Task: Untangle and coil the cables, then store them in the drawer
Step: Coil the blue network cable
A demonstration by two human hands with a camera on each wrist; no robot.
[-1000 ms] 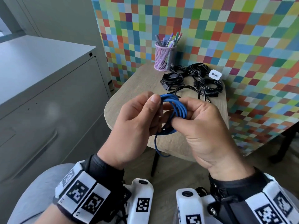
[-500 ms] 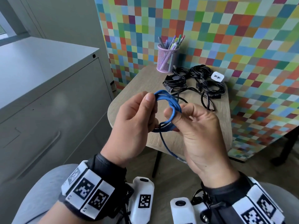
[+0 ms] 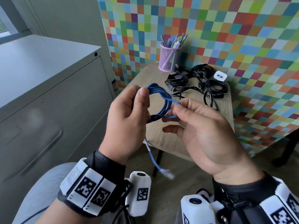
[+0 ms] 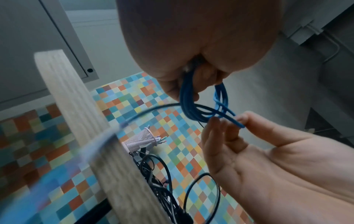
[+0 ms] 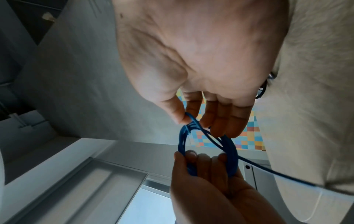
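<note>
My left hand (image 3: 127, 120) grips the coiled thin blue cable (image 3: 159, 94) above the near wooden tabletop (image 3: 191, 139); my right hand (image 3: 205, 131) pinches one loose strand, other fingers spread

We see a pink mesh pen cup (image 3: 169, 59) full of pens (image 3: 176, 39) at the back of a small wooden table (image 3: 161, 138), close to a wall of coloured squares (image 3: 226, 29). A white charger (image 3: 220, 75) lies near that wall. A grey cabinet (image 3: 48, 88) stands to the left, with a window (image 3: 3, 28) behind it.
</note>
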